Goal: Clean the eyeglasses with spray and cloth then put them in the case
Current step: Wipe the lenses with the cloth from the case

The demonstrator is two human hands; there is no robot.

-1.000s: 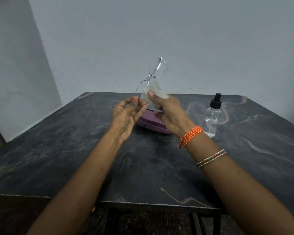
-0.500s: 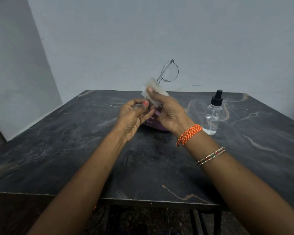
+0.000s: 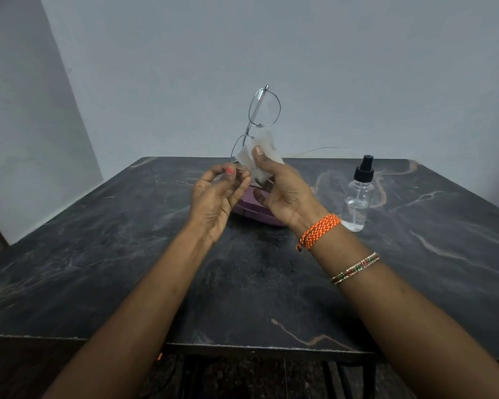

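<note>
At the near edge the dark grey marble-patterned table (image 3: 242, 298) fills the lower view, both forearms reaching over it. The right forearm wears a thin beaded bangle of red, green and gold (image 3: 355, 268) and, closer to the wrist, a braided orange thread band (image 3: 319, 231). Further in, the left hand (image 3: 215, 201) is raised above the table with fingers curled, its fingertips pinching the lower rim of the thin silver wire-framed eyeglasses (image 3: 260, 116). Beside it the right hand (image 3: 283, 194) grips a small white cleaning cloth (image 3: 258, 156), thumb pressed on the cloth against the lower lens. The eyeglasses stand on end in the air between the two hands, one lens stacked above the other, the upper lens bare. Just behind and below the hands, a purple glasses case (image 3: 248, 210) lies on the table, mostly hidden. To the right, well apart from the hands, stands a clear plastic spray bottle with a black pump top (image 3: 359, 197), upright, a little liquid at its bottom. Beyond is a plain pale wall (image 3: 271, 38)
</note>
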